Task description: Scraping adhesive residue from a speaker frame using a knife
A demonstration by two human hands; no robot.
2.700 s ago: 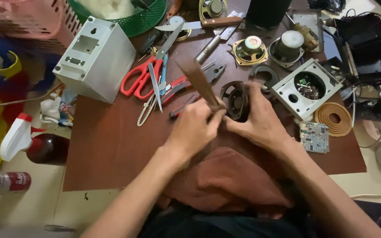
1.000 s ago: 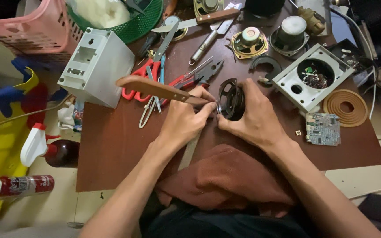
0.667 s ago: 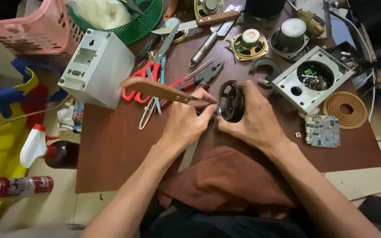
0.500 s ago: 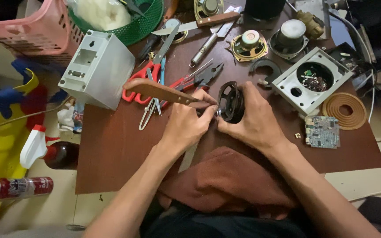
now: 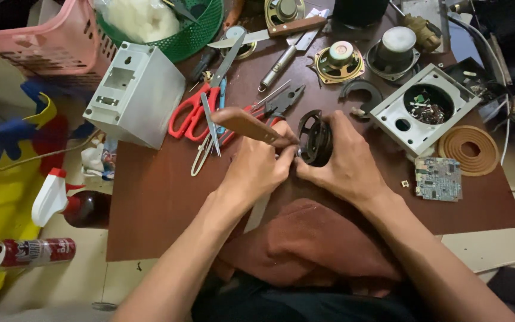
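My left hand (image 5: pixel 257 167) grips a wooden-handled tool (image 5: pixel 247 124), its handle pointing up and left and its tip hidden against a black round speaker frame (image 5: pixel 315 138). That frame stands on edge near the front middle of the brown table (image 5: pixel 156 203), and my right hand (image 5: pixel 344 164) grips it from the right. Both hands meet at the frame's lower left side. A brown cloth (image 5: pixel 311 244) lies under my wrists at the table's near edge.
Red-handled scissors (image 5: pixel 192 110), pliers (image 5: pixel 281 98) and a knife (image 5: pixel 269 33) lie behind the hands. A white box (image 5: pixel 135 95) stands at the left, a white speaker panel (image 5: pixel 427 107), a tan ring (image 5: pixel 469 149) and a circuit board (image 5: pixel 439 177) at the right. Small speakers (image 5: pixel 341 59) sit at the back.
Since the earliest frame the wooden tool handle has swung from upright to pointing left. Over the last second both hands stay on the speaker frame, nearly still.
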